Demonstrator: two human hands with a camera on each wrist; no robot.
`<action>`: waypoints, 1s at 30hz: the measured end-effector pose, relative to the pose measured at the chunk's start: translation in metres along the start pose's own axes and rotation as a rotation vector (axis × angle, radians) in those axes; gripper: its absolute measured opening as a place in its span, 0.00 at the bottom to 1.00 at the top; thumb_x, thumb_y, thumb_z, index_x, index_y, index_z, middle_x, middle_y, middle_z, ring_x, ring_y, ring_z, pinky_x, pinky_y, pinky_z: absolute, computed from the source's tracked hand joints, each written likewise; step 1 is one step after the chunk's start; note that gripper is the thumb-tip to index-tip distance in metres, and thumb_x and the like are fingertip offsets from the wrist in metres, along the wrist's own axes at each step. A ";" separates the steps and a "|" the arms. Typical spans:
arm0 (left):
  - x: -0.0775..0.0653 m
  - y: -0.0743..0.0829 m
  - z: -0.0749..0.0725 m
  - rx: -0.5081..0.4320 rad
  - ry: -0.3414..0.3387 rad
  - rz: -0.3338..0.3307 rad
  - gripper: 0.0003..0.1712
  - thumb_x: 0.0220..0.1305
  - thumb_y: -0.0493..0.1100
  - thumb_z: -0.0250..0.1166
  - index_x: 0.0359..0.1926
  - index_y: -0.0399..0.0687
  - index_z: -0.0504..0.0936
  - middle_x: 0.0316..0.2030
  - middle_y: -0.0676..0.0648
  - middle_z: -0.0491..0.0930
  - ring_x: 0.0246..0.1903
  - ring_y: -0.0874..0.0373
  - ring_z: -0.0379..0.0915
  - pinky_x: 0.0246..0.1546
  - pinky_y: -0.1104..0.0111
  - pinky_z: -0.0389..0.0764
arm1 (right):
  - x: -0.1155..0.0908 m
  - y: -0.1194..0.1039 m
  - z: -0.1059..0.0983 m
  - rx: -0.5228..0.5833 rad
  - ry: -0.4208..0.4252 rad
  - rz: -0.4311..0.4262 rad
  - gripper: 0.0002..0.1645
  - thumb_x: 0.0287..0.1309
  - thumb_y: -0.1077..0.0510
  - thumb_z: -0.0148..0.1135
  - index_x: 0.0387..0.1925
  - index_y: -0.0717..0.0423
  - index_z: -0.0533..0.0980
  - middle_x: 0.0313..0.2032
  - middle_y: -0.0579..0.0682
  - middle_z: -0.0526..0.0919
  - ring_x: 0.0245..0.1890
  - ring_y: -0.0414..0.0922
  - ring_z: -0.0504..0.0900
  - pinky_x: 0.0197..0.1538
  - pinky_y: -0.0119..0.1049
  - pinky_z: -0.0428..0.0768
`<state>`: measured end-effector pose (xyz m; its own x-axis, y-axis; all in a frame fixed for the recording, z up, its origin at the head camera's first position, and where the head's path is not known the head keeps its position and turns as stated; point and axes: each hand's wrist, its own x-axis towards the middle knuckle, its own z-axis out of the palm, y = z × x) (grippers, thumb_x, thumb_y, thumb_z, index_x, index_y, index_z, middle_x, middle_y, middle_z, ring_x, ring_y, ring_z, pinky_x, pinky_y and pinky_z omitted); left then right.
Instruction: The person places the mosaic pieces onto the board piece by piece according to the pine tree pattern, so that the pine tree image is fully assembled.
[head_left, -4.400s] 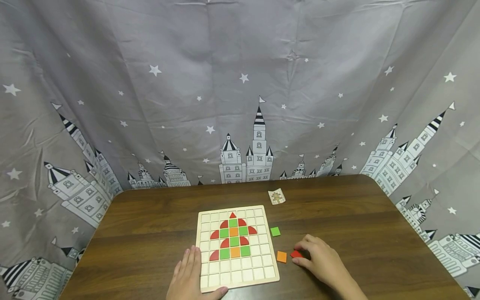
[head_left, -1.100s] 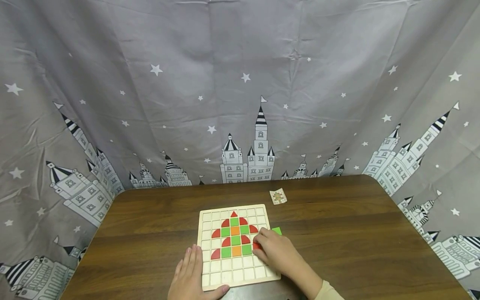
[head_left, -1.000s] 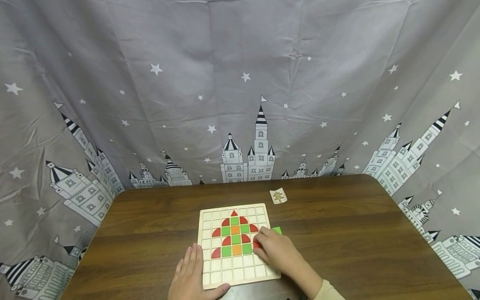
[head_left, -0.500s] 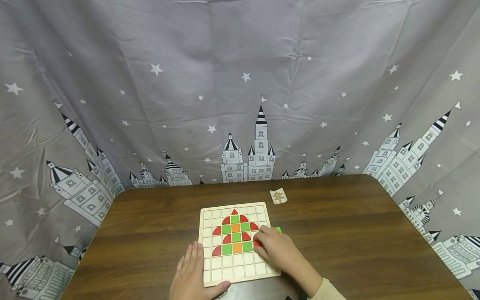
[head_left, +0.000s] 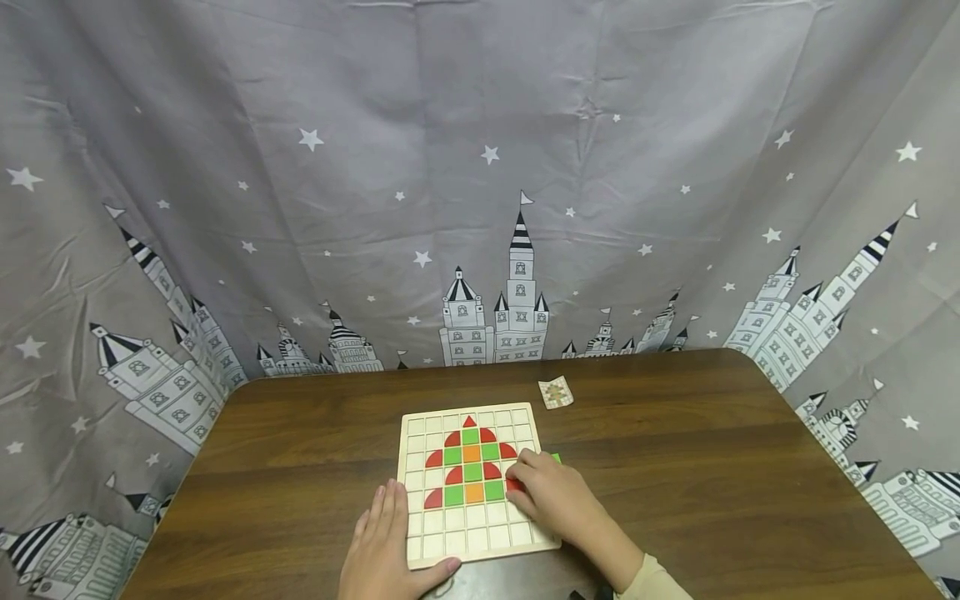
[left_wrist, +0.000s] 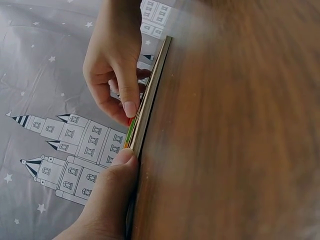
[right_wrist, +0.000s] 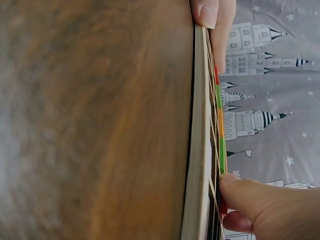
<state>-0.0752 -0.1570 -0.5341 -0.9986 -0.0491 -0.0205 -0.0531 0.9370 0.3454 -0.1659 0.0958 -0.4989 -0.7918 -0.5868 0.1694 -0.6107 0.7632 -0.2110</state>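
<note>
A light wooden grid board (head_left: 480,542) lies on the table, bearing a tree-like pattern of red, green and orange tiles. My left hand (head_left: 381,542) rests along its left side with fingers straight, the thumb at the front edge. At the pattern's lower right, my right hand (head_left: 558,496) pinches a red tile (head_left: 513,484) between thumb and fingers, in a cell beside a green square tile (head_left: 494,490). Fingers cover most of that red tile. In the right wrist view, the right thumb (right_wrist: 245,192) is right at the row of tiles on the board.
A loose green tile (head_left: 557,457) peeks out behind my right hand. Farther back lies a small patterned card (head_left: 556,392) on the brown table (head_left: 712,467). A grey curtain (head_left: 360,167) with castles and stars hangs behind.
My right hand has carried the red tile from the table leftward onto the board. The board has slid slightly away, the left hand with it. The loose orange tile is now hidden from view.
</note>
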 end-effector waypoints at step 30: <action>0.007 0.005 -0.002 -0.017 -0.002 -0.015 0.82 0.34 0.92 0.54 0.75 0.33 0.54 0.76 0.34 0.54 0.76 0.37 0.48 0.72 0.42 0.58 | 0.004 0.004 0.001 0.003 0.042 -0.004 0.09 0.64 0.46 0.64 0.40 0.43 0.83 0.33 0.39 0.76 0.33 0.38 0.73 0.29 0.32 0.75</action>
<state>-0.0822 -0.1540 -0.5304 -0.9976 -0.0628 -0.0277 -0.0686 0.9300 0.3610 -0.1716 0.0960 -0.5000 -0.7886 -0.5777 0.2106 -0.6138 0.7602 -0.2132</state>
